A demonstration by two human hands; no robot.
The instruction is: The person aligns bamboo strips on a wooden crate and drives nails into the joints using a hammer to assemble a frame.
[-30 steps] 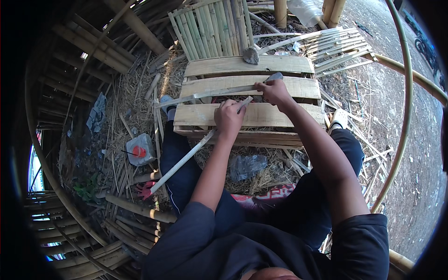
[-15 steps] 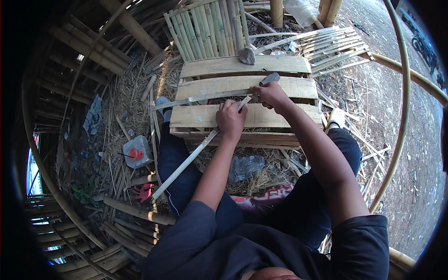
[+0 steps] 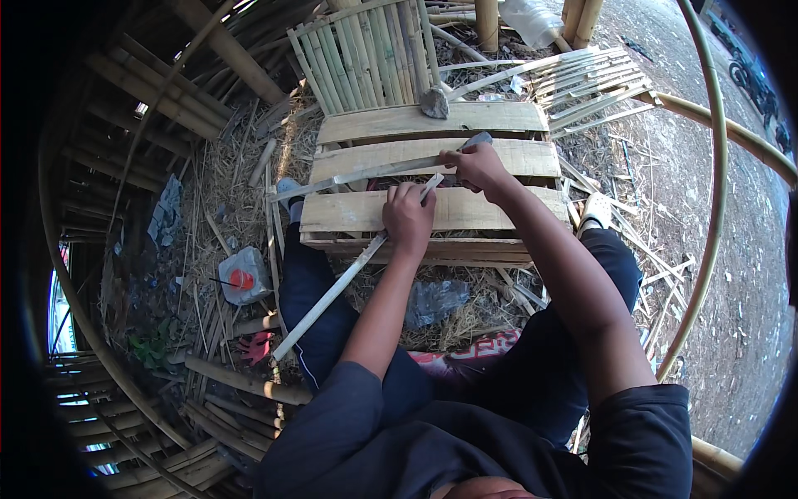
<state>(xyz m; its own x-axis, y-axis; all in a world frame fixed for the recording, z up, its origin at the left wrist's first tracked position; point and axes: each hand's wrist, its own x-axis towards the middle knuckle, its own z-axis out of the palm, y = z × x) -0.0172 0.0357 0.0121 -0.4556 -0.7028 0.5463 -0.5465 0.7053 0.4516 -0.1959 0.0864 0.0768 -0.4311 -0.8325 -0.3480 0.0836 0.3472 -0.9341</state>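
Two bare hands work over a low bench of three pale wooden planks, which sits on straw-littered ground in front of the seated person's knees. The left hand is closed in a fist around a long, thin, pale bamboo strip, gripping it near the bench's front plank. From that grip the strip runs down and to the left, off the front edge of the bench, past the person's dark-trousered left leg, and ends above the litter near a red scrap on the ground. Its short upper end pokes up past the fist toward the other hand. The right hand is closed around the handle of a long, flat grey metal blade, over the middle plank near the bench's right half. The blade lies across that middle plank, reaching left to just beyond the bench's left edge. The two hands are near each other but apart.

A grey stone rests on the back plank, near its middle. Behind the bench's back edge stands a panel of upright greenish bamboo slats. To the left of the bench, on the straw, lies a white plastic container with a red cap.
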